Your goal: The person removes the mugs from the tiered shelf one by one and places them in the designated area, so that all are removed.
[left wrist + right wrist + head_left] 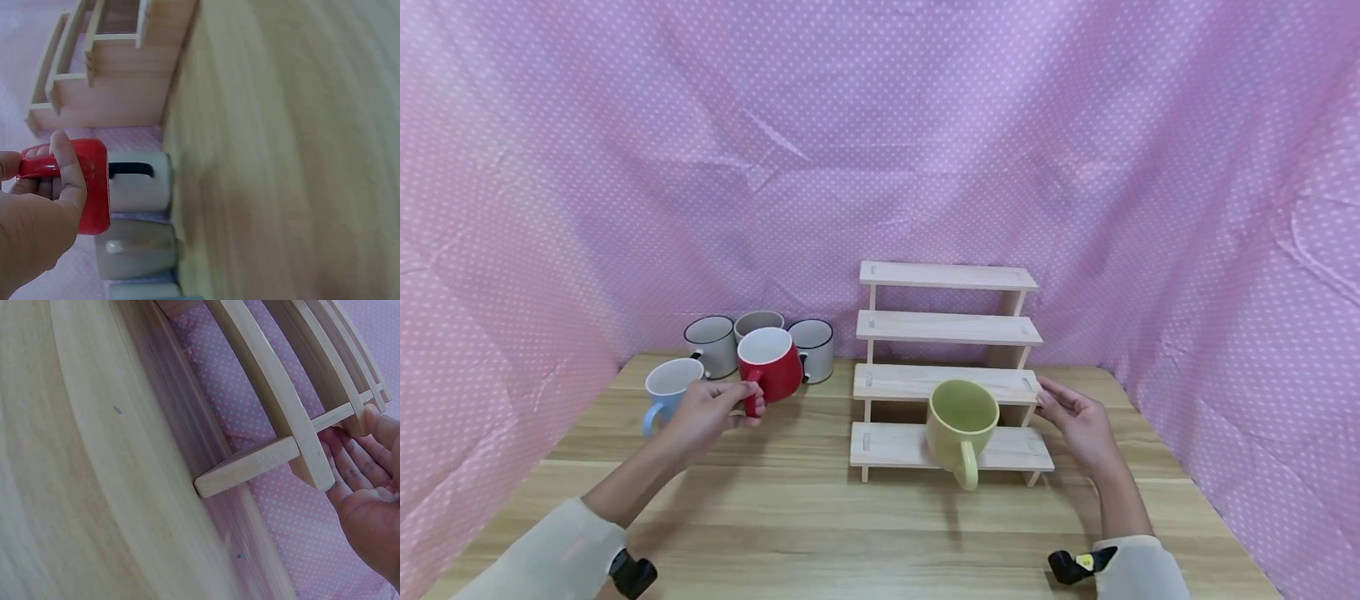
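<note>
My left hand (711, 410) grips a red mug (781, 372) by its handle and holds it up off the table, as the left wrist view shows. The mug is white inside and overlaps the mugs behind it. At the right, my right hand (1084, 427) holds the end of a step of a wooden tiered stand (917, 382), with the thumb against the edge and the fingers underneath in the right wrist view. A yellow-green mug (946, 425) is on the lowest step, its handle toward me. The upper steps carry nothing.
Left of the stand are a light blue mug (672, 385), a grey-white black-rimmed mug (718, 350), a white black-rimmed mug (820, 350) and a greyish mug (758, 320) partly hidden behind the red one. Pink dotted cloth (880, 167) hangs around the wooden table (820, 533).
</note>
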A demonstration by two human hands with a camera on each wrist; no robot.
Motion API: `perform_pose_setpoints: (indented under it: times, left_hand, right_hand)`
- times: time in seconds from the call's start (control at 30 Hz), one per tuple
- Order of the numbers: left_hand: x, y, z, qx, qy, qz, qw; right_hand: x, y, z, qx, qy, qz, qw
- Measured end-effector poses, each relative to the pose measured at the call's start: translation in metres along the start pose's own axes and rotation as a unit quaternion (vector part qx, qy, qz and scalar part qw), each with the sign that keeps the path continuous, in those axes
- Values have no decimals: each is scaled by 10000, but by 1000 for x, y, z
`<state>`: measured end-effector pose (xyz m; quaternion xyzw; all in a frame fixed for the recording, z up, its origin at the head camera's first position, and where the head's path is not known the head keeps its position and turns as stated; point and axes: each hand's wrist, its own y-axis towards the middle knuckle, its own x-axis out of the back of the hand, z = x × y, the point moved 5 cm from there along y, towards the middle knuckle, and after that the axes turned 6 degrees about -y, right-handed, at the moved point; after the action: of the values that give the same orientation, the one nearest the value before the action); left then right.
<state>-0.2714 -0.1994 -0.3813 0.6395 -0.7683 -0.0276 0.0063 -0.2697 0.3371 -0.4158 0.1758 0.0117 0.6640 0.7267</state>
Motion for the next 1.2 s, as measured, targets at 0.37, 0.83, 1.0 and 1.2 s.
perform_pose_setpoints:
  times: [0.37, 0.83, 1.0, 1.2]
  left_hand:
    - [17, -4, 36, 458, 8, -223, 9987]
    - [40, -10, 58, 736, -164, -292, 9967]
    - [51, -12, 62, 695, -256, -479, 9961]
    - [62, -14, 64, 650, -73, -509, 9966]
  right_hand:
    - [0, 0, -3, 0, -43, 0, 10000]
    - [0, 1, -3, 50, 64, 22, 10000]
    - [-1, 1, -1, 54, 5, 18, 10000]
    - [-1, 0, 1, 29, -38, 19, 10000]
